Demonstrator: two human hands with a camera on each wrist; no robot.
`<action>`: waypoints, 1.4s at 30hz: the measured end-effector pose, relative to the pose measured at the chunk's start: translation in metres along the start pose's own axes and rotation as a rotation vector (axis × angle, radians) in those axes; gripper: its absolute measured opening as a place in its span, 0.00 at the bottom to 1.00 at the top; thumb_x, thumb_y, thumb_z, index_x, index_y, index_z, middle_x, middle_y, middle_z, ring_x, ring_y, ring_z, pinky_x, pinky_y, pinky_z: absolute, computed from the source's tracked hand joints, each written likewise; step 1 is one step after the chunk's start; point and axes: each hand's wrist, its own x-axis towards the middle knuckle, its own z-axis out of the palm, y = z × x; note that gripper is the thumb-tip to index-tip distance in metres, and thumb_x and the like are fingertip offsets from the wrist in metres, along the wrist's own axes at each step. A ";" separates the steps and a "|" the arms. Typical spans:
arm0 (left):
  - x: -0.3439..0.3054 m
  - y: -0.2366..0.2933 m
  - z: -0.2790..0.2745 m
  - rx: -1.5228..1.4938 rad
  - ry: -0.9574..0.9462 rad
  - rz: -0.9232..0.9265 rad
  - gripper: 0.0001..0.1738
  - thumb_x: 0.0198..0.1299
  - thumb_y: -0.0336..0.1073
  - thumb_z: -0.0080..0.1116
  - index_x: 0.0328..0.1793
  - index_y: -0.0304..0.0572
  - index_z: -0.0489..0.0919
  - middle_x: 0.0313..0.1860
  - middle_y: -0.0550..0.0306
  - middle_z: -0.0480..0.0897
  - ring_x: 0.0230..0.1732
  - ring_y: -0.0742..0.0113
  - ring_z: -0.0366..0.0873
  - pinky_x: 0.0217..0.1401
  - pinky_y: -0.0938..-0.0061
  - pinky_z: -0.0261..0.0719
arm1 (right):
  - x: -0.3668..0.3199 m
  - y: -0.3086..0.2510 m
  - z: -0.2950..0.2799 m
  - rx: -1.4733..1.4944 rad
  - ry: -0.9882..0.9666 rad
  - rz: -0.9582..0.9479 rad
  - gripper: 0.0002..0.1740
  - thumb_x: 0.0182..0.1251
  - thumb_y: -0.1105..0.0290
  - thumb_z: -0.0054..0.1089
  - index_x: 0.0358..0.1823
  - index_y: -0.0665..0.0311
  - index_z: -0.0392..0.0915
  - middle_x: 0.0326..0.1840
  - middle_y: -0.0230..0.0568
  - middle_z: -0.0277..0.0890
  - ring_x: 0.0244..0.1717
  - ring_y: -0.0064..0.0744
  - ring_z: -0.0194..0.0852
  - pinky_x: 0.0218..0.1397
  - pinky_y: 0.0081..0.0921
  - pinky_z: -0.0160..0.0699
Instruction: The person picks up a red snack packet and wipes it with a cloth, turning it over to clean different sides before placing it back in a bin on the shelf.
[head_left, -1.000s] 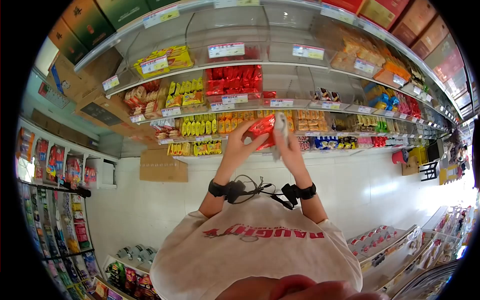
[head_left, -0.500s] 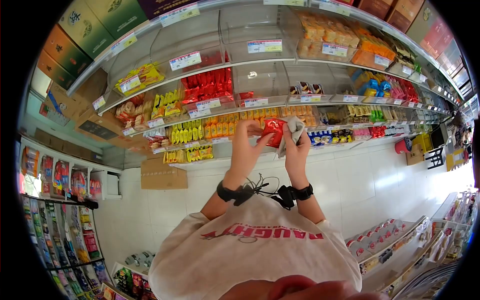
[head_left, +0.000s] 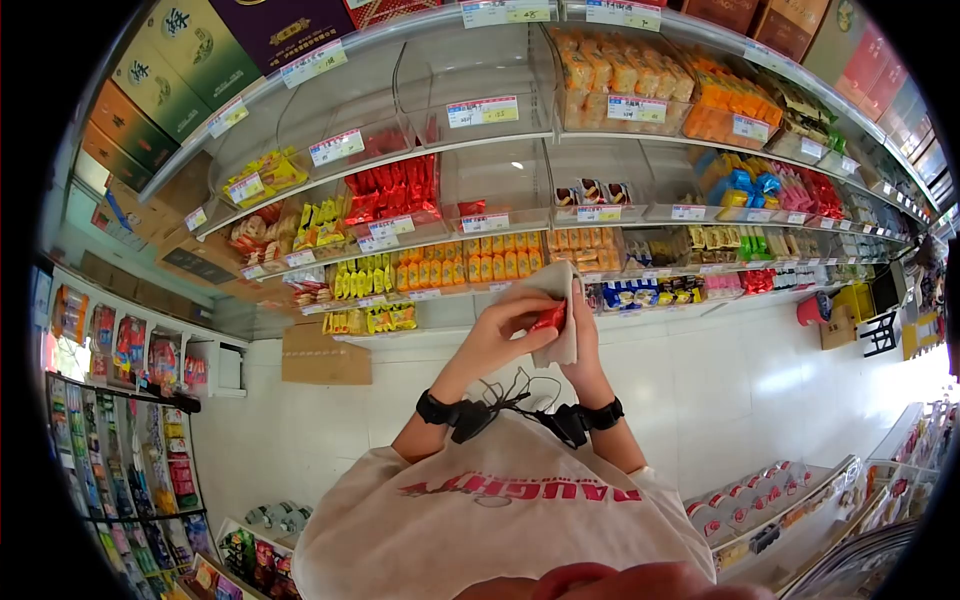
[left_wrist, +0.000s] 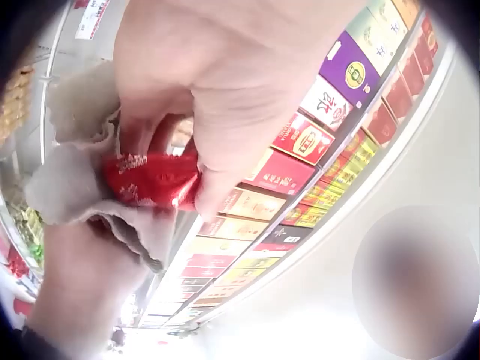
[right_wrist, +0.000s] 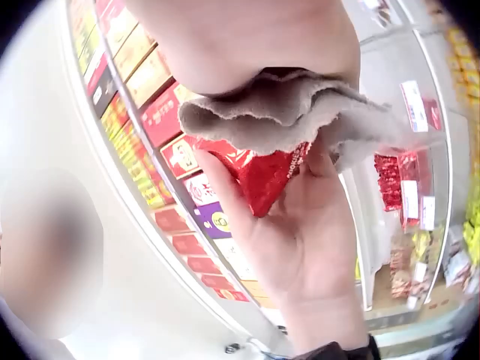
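A shiny red packet (head_left: 549,317) is pinched between the thumb and fingers of my left hand (head_left: 503,330), in front of the shelves. My right hand (head_left: 585,340) holds a grey cloth (head_left: 560,345) against the packet's right side. In the left wrist view the red packet (left_wrist: 154,180) lies between the left fingers and thumb, with the grey cloth (left_wrist: 71,184) folded around its far side. From the right wrist, the cloth (right_wrist: 262,120) covers the packet's upper part, and the packet (right_wrist: 266,176) tapers to a corner over the left palm (right_wrist: 300,240).
Shelves with clear bins hold red packets (head_left: 395,190), orange packets (head_left: 470,262) and yellow packets (head_left: 268,172). A cardboard box (head_left: 326,354) stands on the floor at left. Racks of bagged goods line the lower left, and a low display (head_left: 750,500) stands at lower right.
The view has shifted along the shelves. Both hands have come lower and closer together, the cloth has spread beside the packet, and less of the packet shows.
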 end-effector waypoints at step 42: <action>-0.012 -0.024 -0.234 -0.206 0.336 -0.156 0.16 0.75 0.38 0.60 0.54 0.28 0.85 0.40 0.59 0.86 0.38 0.77 0.83 0.41 0.80 0.85 | 0.087 0.052 0.159 -0.950 0.090 -0.179 0.15 0.75 0.68 0.62 0.55 0.72 0.78 0.41 0.54 0.83 0.35 0.48 0.78 0.41 0.34 0.77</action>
